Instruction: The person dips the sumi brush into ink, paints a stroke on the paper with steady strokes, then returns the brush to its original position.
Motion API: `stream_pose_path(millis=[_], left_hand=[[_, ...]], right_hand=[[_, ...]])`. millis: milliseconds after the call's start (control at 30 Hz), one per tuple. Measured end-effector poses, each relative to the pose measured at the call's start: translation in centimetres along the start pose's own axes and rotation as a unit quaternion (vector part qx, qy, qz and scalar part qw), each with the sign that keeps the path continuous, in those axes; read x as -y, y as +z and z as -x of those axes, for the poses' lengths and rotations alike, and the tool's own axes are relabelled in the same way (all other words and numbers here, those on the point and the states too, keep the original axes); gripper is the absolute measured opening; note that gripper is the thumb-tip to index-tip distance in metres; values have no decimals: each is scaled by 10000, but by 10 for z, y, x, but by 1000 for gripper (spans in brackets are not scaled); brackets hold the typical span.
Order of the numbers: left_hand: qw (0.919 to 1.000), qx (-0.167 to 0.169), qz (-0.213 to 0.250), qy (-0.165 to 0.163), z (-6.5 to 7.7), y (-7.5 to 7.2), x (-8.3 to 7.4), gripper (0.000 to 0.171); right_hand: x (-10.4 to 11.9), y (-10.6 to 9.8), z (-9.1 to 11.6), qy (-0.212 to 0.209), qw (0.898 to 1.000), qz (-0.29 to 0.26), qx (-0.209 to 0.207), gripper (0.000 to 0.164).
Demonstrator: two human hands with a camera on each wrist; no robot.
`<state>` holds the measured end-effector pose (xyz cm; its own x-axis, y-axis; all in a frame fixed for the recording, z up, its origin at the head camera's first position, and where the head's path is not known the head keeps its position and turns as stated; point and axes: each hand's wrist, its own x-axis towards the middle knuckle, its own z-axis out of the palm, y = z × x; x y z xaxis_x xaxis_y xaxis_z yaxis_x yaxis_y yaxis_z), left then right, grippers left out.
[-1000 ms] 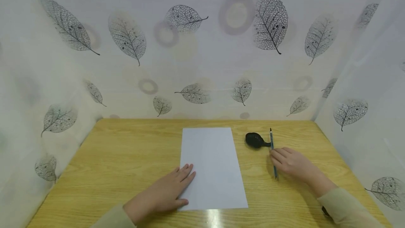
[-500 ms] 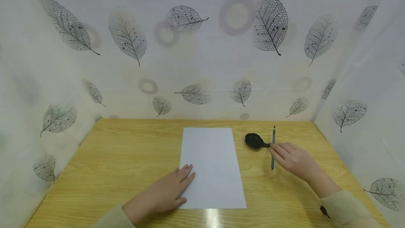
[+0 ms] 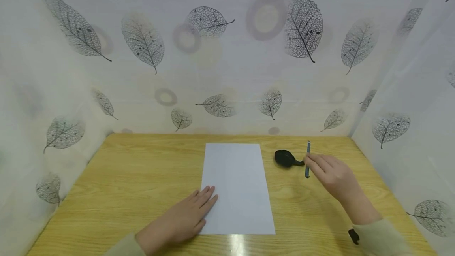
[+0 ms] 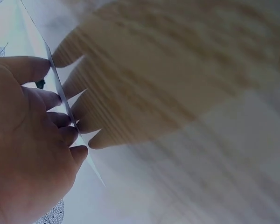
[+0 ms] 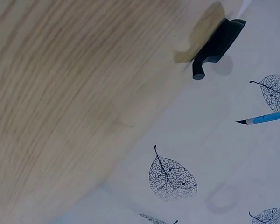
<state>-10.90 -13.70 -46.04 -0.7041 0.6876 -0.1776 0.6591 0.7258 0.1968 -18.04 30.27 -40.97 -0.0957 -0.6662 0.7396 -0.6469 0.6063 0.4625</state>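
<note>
In the head view, a sheet of white paper (image 3: 236, 185) lies in the middle of the wooden table. My left hand (image 3: 183, 216) rests flat on its lower left edge, fingers extended; the left wrist view shows the fingers along the paper's edge (image 4: 67, 100). To the right of the sheet, my right hand (image 3: 332, 175) pinches a slim blue brush (image 3: 307, 172) between thumb and fingertips. Its dark pointed tip faces away from me. The right wrist view shows the blue brush (image 5: 270, 117), with the hand itself out of frame. A black spoon-shaped dish (image 3: 284, 158) sits just left of the brush.
Leaf-patterned sheeting (image 3: 227, 70) encloses the table (image 3: 153, 169) at the back and both sides. The black dish (image 5: 221, 42) stands near the table's far edge, its short handle toward the right hand. A small dark object (image 3: 354, 236) shows at the right cuff.
My right hand has raised the brush off the table, and the brush now looks shorter and tilted. The left hand stays on the paper, and the dish stays put.
</note>
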Motion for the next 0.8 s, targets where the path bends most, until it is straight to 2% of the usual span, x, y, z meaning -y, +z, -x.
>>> stream_pose_path(millis=[267,400,667,800], left_hand=[[9999,119,56,-30,-2,2,2,70],[9999,147,-37,-25,-1,2,2,70],[9996,206,-210,-39,0,0,0,70],[9995,194,-249,-8,1,0,-1,70]], right_hand=[[9,6,-6,802,9949,84,-612,32],[12,11,-6,1103,9910,15,-762,33],[17,21,-3,1667,9825,-83,-823,37],[19,22,1,2148,9754,-35,-496,38]])
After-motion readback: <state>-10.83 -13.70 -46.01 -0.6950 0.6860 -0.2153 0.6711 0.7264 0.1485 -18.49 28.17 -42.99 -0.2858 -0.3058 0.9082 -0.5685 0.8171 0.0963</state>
